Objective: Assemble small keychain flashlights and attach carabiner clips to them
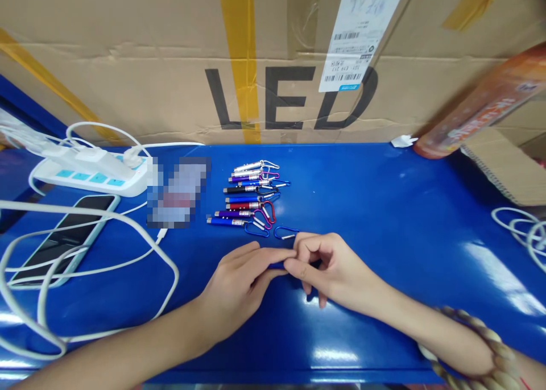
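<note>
My left hand (239, 279) is closed around a slim blue keychain flashlight (278, 265), of which only a short stretch shows between thumb and forefinger. At its other end the fingertips of my right hand (326, 265) pinch it, meeting those of the left. What lies under the fingers is hidden. Just behind the right fingers a blue carabiner (286, 232) rests on the table; whether it is joined to the held piece I cannot tell. Farther back lies a row of several keychain flashlights (243, 206) in silver, purple, blue, black and red, their carabiners pointing right.
On the blue table (362, 208), a phone (63, 239), white cables (170, 265) and a power strip (94, 177) occupy the left, near a blurred-out object (181, 194). A large cardboard box (170, 54) stands behind. At right are an orange cylinder (482, 106) and a coiled cable (522, 231).
</note>
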Available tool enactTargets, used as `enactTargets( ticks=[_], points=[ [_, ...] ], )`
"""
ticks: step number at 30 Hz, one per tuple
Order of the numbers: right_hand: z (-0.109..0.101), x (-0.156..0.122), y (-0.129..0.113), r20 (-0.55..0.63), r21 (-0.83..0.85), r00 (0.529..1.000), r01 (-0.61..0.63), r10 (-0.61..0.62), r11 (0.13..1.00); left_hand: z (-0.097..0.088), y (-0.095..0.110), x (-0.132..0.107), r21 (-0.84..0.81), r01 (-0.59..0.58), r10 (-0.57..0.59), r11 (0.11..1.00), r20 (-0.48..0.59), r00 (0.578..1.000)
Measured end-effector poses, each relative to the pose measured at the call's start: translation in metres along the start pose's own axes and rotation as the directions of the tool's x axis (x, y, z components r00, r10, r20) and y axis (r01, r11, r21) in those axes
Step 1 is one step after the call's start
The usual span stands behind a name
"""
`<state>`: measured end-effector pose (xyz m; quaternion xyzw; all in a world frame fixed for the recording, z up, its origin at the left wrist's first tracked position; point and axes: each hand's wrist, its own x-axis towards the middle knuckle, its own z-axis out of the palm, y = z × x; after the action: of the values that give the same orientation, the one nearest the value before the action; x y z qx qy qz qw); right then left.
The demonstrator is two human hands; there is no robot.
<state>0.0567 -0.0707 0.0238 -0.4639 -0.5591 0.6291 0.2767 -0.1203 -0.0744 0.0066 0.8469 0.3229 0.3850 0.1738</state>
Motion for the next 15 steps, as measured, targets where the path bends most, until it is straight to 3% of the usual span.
enactTargets(
  ticks=[6, 10, 15],
  points=[
    [-0.0009, 0.0019, 0.0, -0.013, -0.049, 1.0, -0.015, 0.014, 0.999, -0.0009, -0.0015, 0.0036, -0.097, 0.129, -0.122, 0.987, 0.076, 0.99],
    [0.0001, 0.0009, 0.0008, -0.027, -0.228, 0.991, 0.122, -0.132, 0.966, 0.0, 0.0014, 0.0059, -0.1, 0.219, -0.212, 0.971, 0.078, 0.974],
    [-0.0057, -0.0014, 0.001, -0.007, -0.464, 0.947, 0.282, -0.322, 0.84, -0.0013, 0.0073, 0.0064, -0.051, 0.322, -0.317, 0.946, 0.082, 0.945]
  ],
)
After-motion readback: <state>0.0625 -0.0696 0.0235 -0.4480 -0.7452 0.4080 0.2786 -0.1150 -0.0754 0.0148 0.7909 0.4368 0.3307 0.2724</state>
